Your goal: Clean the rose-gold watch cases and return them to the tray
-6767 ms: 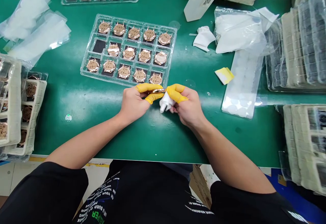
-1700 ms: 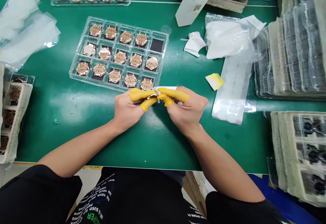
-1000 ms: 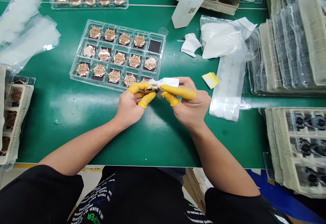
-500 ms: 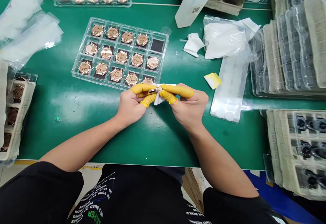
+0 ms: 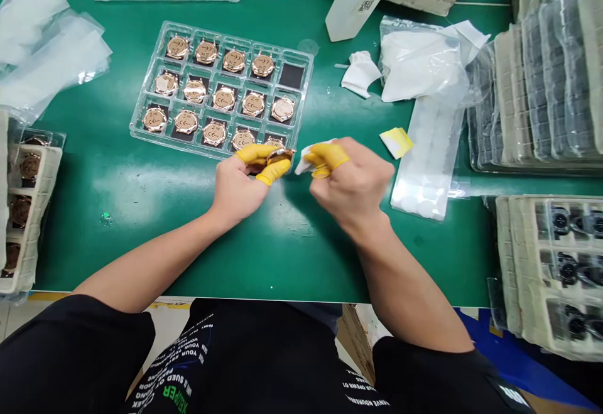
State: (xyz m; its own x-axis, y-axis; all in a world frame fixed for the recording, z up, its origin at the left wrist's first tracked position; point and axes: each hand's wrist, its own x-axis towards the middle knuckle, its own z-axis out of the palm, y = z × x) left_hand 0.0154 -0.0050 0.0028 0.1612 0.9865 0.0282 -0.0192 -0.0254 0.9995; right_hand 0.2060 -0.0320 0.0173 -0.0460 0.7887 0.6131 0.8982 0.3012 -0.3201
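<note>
Beside the tray (image 5: pixel 179 147), left hand (image 5: pixel 240 188) pinches watch (image 5: pixel 281 156); right hand (image 5: pixel 351 181), cloth (image 5: pixel 304 163).

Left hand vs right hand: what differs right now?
The left hand pinches a watch case, while the right hand holds a white wipe. The left hand looks sharp, the right hand blurred. Both wear yellow finger cots.

Left hand (image 5: pixel 238 188) holds a watch case (image 5: pixel 281 157); right hand (image 5: pixel 351 181), a cloth (image 5: pixel 304 163).

Narrow gap, seemingly, between left hand (image 5: pixel 240 188) and right hand (image 5: pixel 351 181); transparent tray (image 5: pixel 133 130) just ahead.
</note>
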